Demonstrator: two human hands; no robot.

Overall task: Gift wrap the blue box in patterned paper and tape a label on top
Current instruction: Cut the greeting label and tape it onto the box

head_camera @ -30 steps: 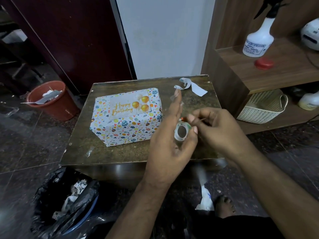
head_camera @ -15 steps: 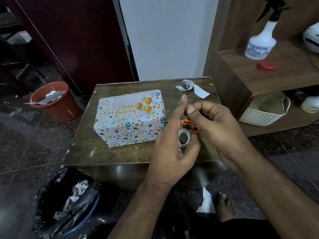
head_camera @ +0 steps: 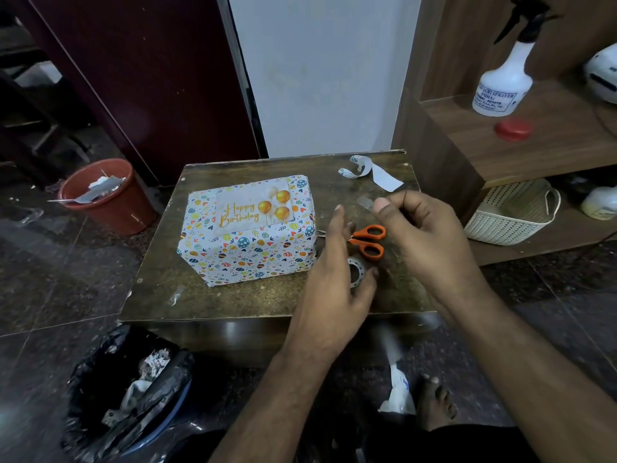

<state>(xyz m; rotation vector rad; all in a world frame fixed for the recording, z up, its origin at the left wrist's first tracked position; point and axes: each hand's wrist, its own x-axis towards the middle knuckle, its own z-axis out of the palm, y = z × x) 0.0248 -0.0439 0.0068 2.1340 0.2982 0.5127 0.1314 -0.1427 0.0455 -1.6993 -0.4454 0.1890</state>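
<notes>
**Wrapped box on the tabletop, tape strip pinched in the right hand**

The box [head_camera: 248, 230], covered in white patterned paper, lies on the left half of the dark tabletop [head_camera: 233, 299], closer to the far edge than the near one. A "Happy Birthday" label [head_camera: 255, 208] with gold balloons lies flat on its top face.

The right hand [head_camera: 422, 235] hovers over the right side of the tabletop with its fingers curled, thumb and forefinger pinching a short clear strip of tape [head_camera: 365, 202]. The left hand [head_camera: 337, 272] is just right of the box, its fingers stretched out nearly straight, while the thumb and palm hold a small tape roll [head_camera: 355, 270] above the tabletop.

Orange-handled scissors [head_camera: 367, 240] lie on the tabletop between the two hands, their blades pointing at the box. A curled offcut of paper [head_camera: 369, 172] lies near the far right corner.
</notes>
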